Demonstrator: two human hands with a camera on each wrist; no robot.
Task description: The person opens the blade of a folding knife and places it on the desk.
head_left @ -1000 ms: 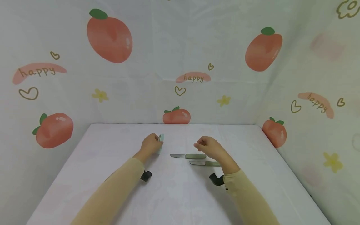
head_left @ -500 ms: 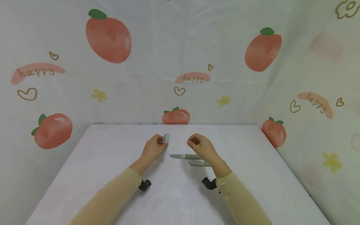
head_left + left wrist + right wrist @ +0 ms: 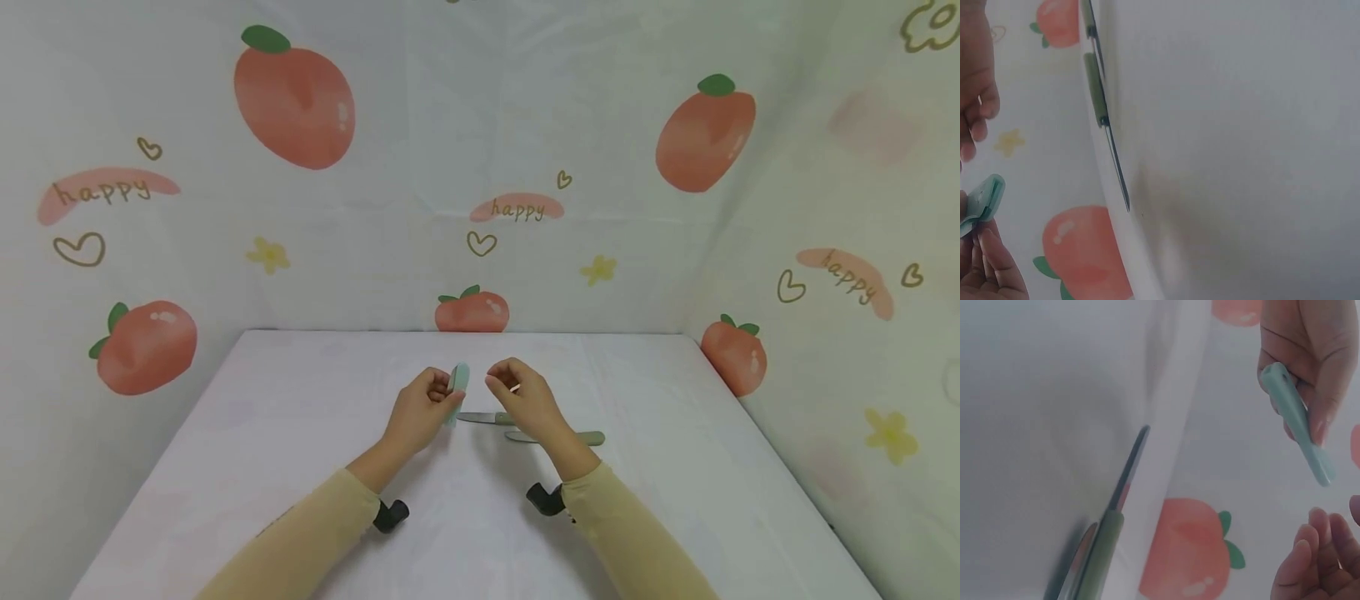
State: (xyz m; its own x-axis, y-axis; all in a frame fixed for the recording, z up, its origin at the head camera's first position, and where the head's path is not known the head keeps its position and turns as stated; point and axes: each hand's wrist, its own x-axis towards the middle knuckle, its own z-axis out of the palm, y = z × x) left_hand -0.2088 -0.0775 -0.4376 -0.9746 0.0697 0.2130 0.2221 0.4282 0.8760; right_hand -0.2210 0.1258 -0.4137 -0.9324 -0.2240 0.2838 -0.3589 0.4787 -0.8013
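Observation:
My left hand (image 3: 416, 414) pinches a slim mint-green tool (image 3: 461, 380) with a rounded end, held up above the table. A hole shows near one end of this tool (image 3: 1291, 406) in the right wrist view; its exact kind cannot be told. Facing it, a short gap away, my right hand (image 3: 529, 407) has loosely bent fingers and nothing visible in them. Below the hands lie two knives with green handles. The farther knife (image 3: 476, 417) is partly covered by my right hand, and the nearer knife (image 3: 591, 437) is crossed by the right wrist. Both blades point left.
A white-covered table (image 3: 300, 400) stretches under both arms. Behind it hangs a white cloth (image 3: 390, 150) printed with peaches, hearts and flowers, which also runs along the right side. Black camera mounts (image 3: 392, 516) stick out at both wrists.
My left hand has carried the mint-green tool to the right and slightly towards me. My right hand has moved left, closer to the tool. Both knives have stayed put.

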